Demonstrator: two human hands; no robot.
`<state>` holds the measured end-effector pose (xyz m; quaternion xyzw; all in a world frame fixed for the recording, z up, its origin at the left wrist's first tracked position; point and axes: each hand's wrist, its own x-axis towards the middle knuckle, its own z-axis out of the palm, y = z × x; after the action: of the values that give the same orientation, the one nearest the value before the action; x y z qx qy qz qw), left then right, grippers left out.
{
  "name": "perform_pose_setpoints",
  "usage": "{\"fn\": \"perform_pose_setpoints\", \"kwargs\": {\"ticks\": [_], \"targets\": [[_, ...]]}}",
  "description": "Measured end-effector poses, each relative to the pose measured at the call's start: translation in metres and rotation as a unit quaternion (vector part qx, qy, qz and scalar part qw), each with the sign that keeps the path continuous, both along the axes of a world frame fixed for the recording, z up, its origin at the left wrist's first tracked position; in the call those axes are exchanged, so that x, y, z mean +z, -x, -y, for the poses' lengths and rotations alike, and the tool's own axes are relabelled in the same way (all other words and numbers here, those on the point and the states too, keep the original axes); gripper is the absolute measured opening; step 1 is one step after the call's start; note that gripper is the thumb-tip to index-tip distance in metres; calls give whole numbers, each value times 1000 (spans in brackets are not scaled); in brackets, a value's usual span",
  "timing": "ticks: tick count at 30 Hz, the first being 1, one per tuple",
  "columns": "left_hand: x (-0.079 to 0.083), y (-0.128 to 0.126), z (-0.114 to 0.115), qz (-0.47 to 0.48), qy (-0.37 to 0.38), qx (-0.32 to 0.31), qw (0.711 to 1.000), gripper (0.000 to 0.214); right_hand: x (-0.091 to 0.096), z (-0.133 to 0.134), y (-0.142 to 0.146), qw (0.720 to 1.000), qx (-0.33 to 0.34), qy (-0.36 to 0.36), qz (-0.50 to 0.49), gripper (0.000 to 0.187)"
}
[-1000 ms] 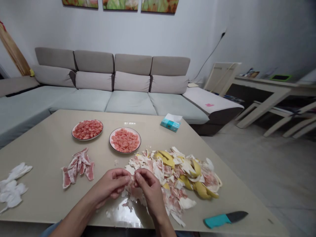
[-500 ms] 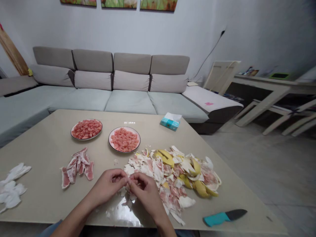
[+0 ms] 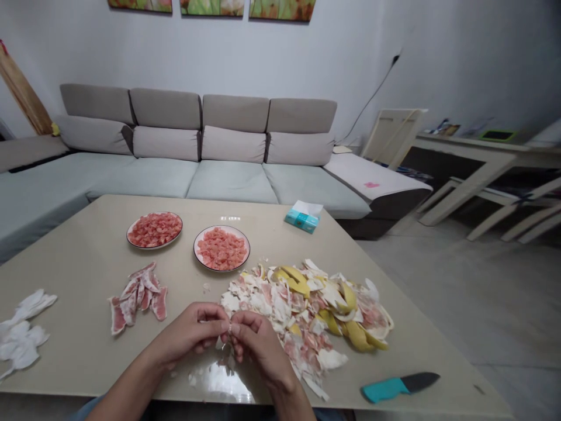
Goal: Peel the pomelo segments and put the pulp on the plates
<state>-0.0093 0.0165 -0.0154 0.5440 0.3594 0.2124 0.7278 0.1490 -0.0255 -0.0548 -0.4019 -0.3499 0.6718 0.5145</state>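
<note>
Working above the table [image 3: 87, 257], I have the peel heap [image 3: 302, 286] just right of and beyond my grip, two plates [image 3: 197, 249] of pulp [image 3: 222, 248] farther off, the segments [image 3: 128, 310] to its left. My left hand [image 3: 195, 327] and right hand [image 3: 262, 345], fingertips meeting half a second ago, now stand slightly parted, both pinching a small pale piece [image 3: 230, 329] between them; the work on it looks unfinished. Fingers hide most of it, so where it points and its long axis I cannot tell.
</note>
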Motion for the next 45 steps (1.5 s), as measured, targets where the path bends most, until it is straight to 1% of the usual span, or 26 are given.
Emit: {"fn": "perform_pose_setpoints", "kwargs": {"ticks": [7,15,18,20,22,26,28,31,36,40,45], "targets": [[-2,4,-3,24,39,-17,999,18,-4,1,4,997,7,23,-70,26],[-2,6,-4,27,64,-31,997,18,-1,1,5,994,10,54,-97,25],[-1,9,-4,16,67,-49,996,20,-3,0,5,995,27,53,-80,24],[-2,10,-4,-3,59,-62,996,23,-5,-1,5,996,38,51,-61,23],[-3,9,-4,-17,31,-67,997,28,-6,-2,6,997,35,45,-45,24],[-7,6,-3,-24,-41,-42,998,38,-7,-2,7,999,12,31,-19,25],[-7,6,-3,-24,-51,-35,998,37,-5,-1,7,999,6,29,-13,24],[-5,8,-2,-13,-27,-35,999,34,-3,-1,7,999,4,31,-18,23],[0,13,-3,39,53,-25,998,28,2,-1,13,999,6,29,-37,22],[4,16,-3,46,60,-13,997,29,6,-3,17,998,13,27,-61,23],[5,16,-4,47,60,-2,997,30,6,-11,14,996,30,20,-87,22]]}}
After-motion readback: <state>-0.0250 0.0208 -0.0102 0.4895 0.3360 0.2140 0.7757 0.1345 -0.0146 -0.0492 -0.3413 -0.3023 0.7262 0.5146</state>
